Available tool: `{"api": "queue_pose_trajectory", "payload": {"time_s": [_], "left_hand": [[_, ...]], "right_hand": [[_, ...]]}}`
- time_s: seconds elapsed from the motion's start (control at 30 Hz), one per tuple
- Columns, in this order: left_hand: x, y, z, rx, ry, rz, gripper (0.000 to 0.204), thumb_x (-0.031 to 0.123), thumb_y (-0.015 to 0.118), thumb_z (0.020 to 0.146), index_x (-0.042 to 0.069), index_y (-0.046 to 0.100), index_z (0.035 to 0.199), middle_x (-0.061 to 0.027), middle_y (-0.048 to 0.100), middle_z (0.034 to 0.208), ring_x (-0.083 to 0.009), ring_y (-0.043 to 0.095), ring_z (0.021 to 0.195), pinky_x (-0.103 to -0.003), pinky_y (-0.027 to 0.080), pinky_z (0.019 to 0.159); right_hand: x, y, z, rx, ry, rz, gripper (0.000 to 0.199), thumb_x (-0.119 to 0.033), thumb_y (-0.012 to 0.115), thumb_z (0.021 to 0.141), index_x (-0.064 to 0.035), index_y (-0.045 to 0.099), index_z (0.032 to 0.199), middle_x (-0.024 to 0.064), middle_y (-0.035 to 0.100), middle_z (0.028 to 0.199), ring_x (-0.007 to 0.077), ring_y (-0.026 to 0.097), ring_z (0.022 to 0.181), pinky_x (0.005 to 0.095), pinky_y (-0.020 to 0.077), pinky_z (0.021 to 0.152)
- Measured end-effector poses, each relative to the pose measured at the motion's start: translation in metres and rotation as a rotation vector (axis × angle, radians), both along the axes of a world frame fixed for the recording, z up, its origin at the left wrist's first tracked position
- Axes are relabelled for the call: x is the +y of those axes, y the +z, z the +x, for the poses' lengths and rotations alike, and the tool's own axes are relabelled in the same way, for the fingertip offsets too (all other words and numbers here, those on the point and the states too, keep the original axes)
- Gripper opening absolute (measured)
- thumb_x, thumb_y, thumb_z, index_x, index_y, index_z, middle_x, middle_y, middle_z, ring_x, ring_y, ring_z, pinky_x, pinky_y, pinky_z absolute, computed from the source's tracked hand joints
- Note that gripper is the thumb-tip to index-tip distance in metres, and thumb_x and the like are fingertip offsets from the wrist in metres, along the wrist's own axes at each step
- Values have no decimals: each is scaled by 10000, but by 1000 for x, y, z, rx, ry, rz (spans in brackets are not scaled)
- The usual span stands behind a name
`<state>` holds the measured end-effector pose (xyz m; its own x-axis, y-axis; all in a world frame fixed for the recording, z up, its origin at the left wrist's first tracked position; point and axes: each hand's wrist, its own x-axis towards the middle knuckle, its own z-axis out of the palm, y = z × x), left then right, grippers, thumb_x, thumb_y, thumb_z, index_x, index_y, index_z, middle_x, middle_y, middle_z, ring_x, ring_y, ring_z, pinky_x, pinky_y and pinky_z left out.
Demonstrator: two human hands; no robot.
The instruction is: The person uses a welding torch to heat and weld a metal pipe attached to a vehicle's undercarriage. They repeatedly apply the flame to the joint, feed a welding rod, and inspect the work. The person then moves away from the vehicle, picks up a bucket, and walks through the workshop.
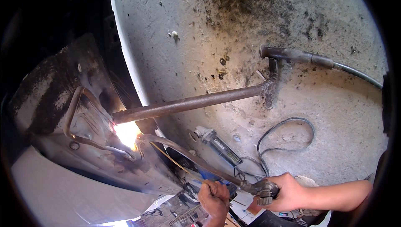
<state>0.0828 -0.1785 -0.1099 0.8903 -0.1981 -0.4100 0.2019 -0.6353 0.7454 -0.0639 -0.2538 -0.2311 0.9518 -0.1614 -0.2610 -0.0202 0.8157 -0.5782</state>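
Note:
My right hand [288, 193] is wrapped round the valve end of a gas welding torch [188, 156]. Its long curved neck reaches left to a bright flame [127, 135] on a bare, scorched sheet-metal panel [96, 122]. Held in my closed left hand [215, 200] is a thin yellowish filler rod [173, 162], which slants up toward the flame; glare hides its tip. A brown steel tube [196, 101] has its left end just above the flame; whether it is joined to the panel I cannot tell. A bent metal rod [69, 116] lies along the panel.
An angle grinder [217, 145] lies on the stained concrete floor [200, 60], its black cord [288, 120] looped beside it. At the tube's right end, a short crosspiece [272, 81] meets a dark pipe [300, 55] with a hose. A pale body panel [75, 193] fills the lower left.

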Motion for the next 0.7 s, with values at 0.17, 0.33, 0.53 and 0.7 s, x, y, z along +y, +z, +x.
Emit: {"api": "queue_pose_trajectory", "payload": {"time_s": [0.17, 0.33, 0.53, 0.7], "left_hand": [[15, -5, 1, 15, 25, 66, 375, 327, 363, 971, 114, 337, 664, 24, 206, 519, -86, 145, 426, -261, 142, 384], [22, -12, 2, 53, 55, 100, 364, 309, 361, 971, 111, 339, 666, 24, 207, 522, -86, 153, 432, -260, 150, 392], [18, -13, -2, 83, 56, 136, 359, 308, 358, 973, 109, 341, 675, 20, 206, 529, -89, 158, 434, -261, 152, 395], [6, -13, -8, 221, 194, 158, 353, 316, 375, 971, 101, 359, 692, 25, 216, 528, -87, 179, 428, -261, 160, 392]], "right_hand": [[9, -11, -21, 115, 35, 121, 363, -251, 765, 701, -56, 675, 994, 70, 653, 695, 97, 572, 596, 283, 495, 581], [15, -21, -25, 135, 59, 124, 352, -241, 765, 705, -52, 677, 989, 65, 662, 710, 81, 561, 601, 271, 492, 589], [10, -18, -25, 157, -13, 95, 342, -220, 744, 698, -27, 667, 969, 106, 666, 708, 125, 614, 601, 298, 510, 593], [-1, -11, -26, 309, 77, -19, 365, -218, 674, 707, 19, 632, 982, 179, 644, 685, 245, 655, 609, 348, 524, 610]]}}
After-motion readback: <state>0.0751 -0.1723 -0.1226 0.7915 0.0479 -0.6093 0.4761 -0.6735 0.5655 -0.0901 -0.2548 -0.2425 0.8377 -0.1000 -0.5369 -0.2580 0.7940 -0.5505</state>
